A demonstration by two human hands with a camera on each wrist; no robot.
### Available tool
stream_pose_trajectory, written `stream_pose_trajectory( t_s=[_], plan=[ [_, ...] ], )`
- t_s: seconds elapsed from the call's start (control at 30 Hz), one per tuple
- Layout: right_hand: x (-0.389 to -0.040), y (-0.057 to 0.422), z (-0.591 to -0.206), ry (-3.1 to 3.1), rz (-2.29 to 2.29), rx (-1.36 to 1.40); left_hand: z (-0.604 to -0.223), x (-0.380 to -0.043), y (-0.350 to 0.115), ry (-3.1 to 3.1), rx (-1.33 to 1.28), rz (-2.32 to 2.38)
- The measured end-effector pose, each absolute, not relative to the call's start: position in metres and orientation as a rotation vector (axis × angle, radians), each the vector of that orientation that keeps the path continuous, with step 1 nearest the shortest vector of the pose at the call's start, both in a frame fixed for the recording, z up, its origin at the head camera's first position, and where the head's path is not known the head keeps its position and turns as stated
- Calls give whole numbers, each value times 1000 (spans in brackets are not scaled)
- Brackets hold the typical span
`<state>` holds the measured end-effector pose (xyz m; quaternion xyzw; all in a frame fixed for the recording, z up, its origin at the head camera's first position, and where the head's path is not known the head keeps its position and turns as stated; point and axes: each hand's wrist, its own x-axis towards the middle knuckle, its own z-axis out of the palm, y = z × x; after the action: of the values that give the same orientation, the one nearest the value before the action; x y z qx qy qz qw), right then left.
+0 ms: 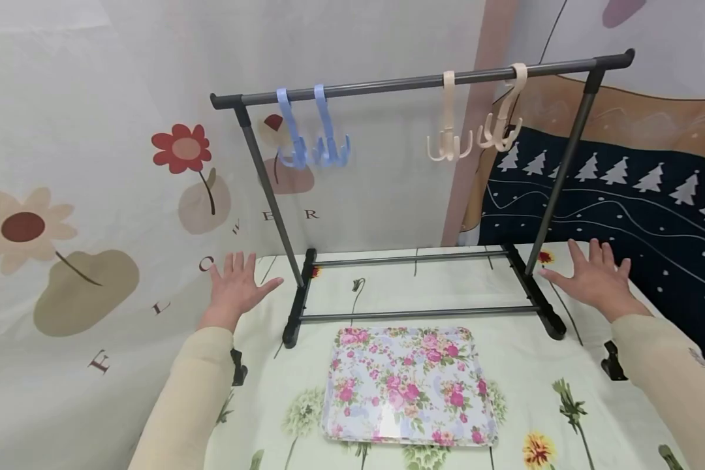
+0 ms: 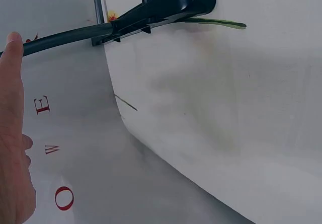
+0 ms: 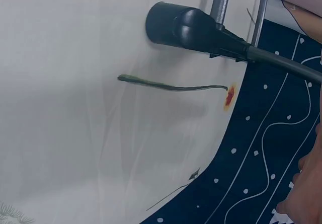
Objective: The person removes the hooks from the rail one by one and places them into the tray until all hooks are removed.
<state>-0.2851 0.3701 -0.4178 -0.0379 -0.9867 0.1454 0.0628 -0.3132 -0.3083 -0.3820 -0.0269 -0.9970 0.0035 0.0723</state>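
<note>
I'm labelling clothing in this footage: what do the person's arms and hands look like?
The left hand and right hand are gloveless. Both sleeves are cream, reaching the wrists; the right one bears a faint grey marking. A black fitting shows by each cuff.

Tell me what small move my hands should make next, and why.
Probably bring both hands inward to the flat floral item: the left hand and right hand are open and empty at either side of the rack, and that item lies in front of it, seemingly within easy reach.
</note>
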Motion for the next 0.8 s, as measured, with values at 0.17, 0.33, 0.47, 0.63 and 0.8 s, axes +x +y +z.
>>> stream_pose_trajectory(
  t_s=[0.17,0.33,0.47,0.63,0.8],
  plan=[
    [-290,365,-416,-2965,480,-113,-381,-311,-309,-3000,-88,-7],
    [-294,361,-416,-2956,513,-125,-381,-310,-308,-2997,-89,-29],
    [-296,360,-415,-2944,546,-128,-379,-311,-304,-2986,-101,-58],
    [-301,357,-411,-2935,598,-132,-375,-312,-299,-2970,-133,-89],
    [-304,351,-407,-2931,640,-160,-366,-307,-287,-2965,-188,-133]
  ],
)
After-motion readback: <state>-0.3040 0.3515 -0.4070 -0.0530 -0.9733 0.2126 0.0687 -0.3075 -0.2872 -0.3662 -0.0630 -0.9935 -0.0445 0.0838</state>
